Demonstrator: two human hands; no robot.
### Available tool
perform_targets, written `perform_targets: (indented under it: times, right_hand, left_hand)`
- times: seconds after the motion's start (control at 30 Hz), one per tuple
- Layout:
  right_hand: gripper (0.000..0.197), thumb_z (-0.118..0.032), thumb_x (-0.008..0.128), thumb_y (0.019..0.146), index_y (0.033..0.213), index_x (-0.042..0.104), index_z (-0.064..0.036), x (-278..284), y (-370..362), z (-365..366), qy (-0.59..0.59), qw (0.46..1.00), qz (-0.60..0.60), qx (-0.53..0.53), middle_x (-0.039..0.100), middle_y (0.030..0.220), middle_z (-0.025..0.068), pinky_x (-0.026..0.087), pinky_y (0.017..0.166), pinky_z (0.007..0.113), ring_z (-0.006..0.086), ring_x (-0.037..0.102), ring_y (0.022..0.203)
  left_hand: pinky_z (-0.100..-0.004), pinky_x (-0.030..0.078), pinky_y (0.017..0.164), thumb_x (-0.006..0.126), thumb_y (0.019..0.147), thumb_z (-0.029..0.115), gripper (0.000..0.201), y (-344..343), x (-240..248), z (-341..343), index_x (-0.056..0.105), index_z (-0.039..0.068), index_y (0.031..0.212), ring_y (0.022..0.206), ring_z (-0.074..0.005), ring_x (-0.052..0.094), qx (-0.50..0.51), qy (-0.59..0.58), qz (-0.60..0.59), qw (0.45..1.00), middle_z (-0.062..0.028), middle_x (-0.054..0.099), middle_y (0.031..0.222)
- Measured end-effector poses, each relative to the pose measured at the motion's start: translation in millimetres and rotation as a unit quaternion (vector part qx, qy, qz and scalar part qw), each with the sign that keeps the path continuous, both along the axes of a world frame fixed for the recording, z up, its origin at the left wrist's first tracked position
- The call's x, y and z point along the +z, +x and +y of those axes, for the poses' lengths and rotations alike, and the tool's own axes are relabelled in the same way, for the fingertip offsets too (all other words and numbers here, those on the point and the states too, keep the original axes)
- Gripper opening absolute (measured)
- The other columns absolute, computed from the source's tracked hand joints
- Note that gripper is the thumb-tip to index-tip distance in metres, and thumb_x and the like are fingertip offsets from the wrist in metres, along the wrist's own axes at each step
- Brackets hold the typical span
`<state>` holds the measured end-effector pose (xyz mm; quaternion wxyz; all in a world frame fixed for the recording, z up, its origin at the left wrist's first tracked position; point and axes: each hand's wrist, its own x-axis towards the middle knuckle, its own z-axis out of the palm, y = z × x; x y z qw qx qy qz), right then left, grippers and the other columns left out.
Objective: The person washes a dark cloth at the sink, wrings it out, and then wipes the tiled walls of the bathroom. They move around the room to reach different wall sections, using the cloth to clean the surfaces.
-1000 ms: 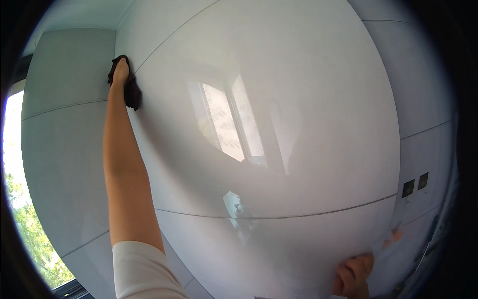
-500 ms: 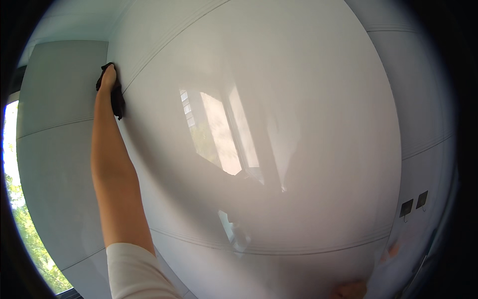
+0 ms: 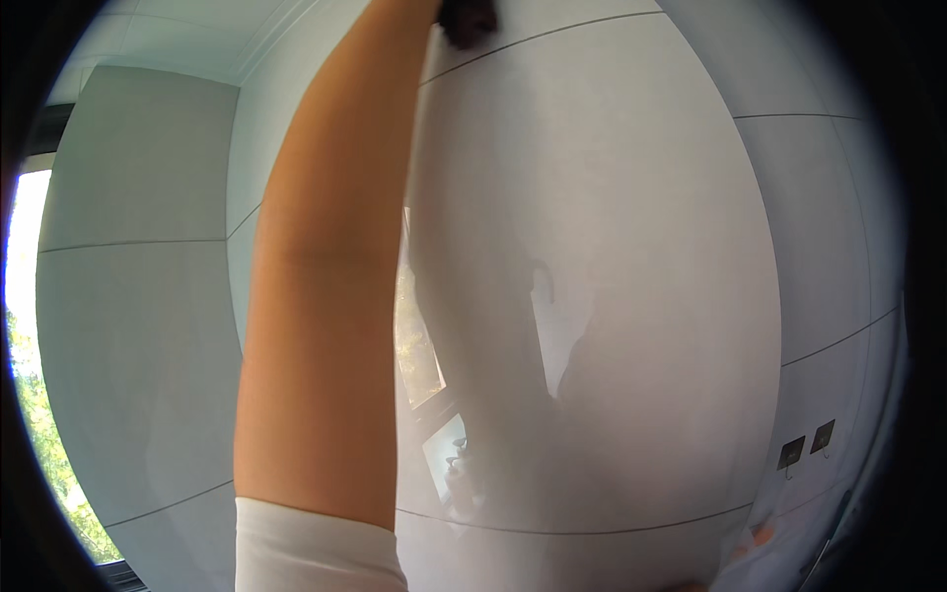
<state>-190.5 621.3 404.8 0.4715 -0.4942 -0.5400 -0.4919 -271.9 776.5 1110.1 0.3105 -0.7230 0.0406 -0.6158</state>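
Observation:
My left forearm (image 3: 321, 296), bare below a white sleeve (image 3: 316, 543), reaches up steeply in front of a pale glossy tiled wall (image 3: 651, 266). The upper edge of the view cuts off my left hand. A black cloth (image 3: 466, 20) shows beside the wrist end of the arm, up against the wall above a horizontal tile joint. Its outline is smeared, and part of it may be a reflection. The fingers are out of sight. My right hand cannot be made out; only a faint brownish sliver shows at the lower edge.
At the left a grey tiled wall (image 3: 143, 345) meets a bright window (image 3: 35, 395). Two dark square hooks (image 3: 791, 453) are fixed to the right wall (image 3: 824, 247). A pale ceiling (image 3: 168, 39) is at the upper left. Window reflections lie on the front wall.
My left arm has swung right and upward from the left corner, taking the black cloth along the wall to the top of the view. The view itself has shifted slightly.

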Motion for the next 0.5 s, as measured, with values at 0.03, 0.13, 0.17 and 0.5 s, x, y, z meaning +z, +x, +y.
perform_targets:
  times: [0.03,0.13,0.17,0.5]
  right_hand:
    - [0.012,-0.016,0.064,0.073,0.081,0.066,-0.0080,-0.2,0.4,-0.3,0.002,1.000,0.000,0.000,0.064,0.084,0.0113,0.044,0.059,0.045,0.0299,0.058,0.068]
    - [0.010,-0.016,0.063,0.075,0.078,0.063,-0.0063,2.7,-1.3,-1.8,0.000,1.000,0.010,0.013,0.062,0.082,0.0112,0.044,0.060,0.046,0.0307,0.057,0.068]
    - [0.010,-0.016,0.062,0.075,0.077,0.063,-0.0066,4.6,-1.5,-2.2,-0.005,1.000,0.010,0.014,0.062,0.082,0.0109,0.044,0.060,0.046,0.0303,0.057,0.067]
    - [0.006,-0.013,0.060,0.077,0.073,0.062,-0.0097,19.7,-6.0,3.3,-0.026,0.999,-0.028,0.026,0.064,0.081,0.0085,0.042,0.058,0.041,0.0268,0.058,0.065]
  left_hand:
    - [-0.0434,0.034,0.113,0.032,0.103,0.042,0.059,-17.1,13.3,24.8,0.057,-0.003,0.132,0.136,-0.0416,0.045,0.009,-0.022,-0.031,0.999,-0.0287,0.053,0.140]
    - [-0.0433,0.033,0.113,0.032,0.103,0.042,0.059,-88.0,44.8,118.7,0.057,-0.004,0.132,0.136,-0.0418,0.045,0.039,-0.101,-0.116,0.987,-0.0290,0.052,0.141]
    - [-0.0433,0.033,0.113,0.032,0.103,0.042,0.059,-115.9,47.2,151.2,0.057,-0.004,0.132,0.136,-0.0418,0.045,0.049,-0.130,-0.139,0.981,-0.0291,0.052,0.141]
    - [-0.0432,0.033,0.114,0.031,0.105,0.040,0.058,-266.9,-41.0,348.2,0.054,-0.005,0.133,0.137,-0.0422,0.043,0.070,-0.290,-0.225,0.928,-0.0302,0.050,0.142]
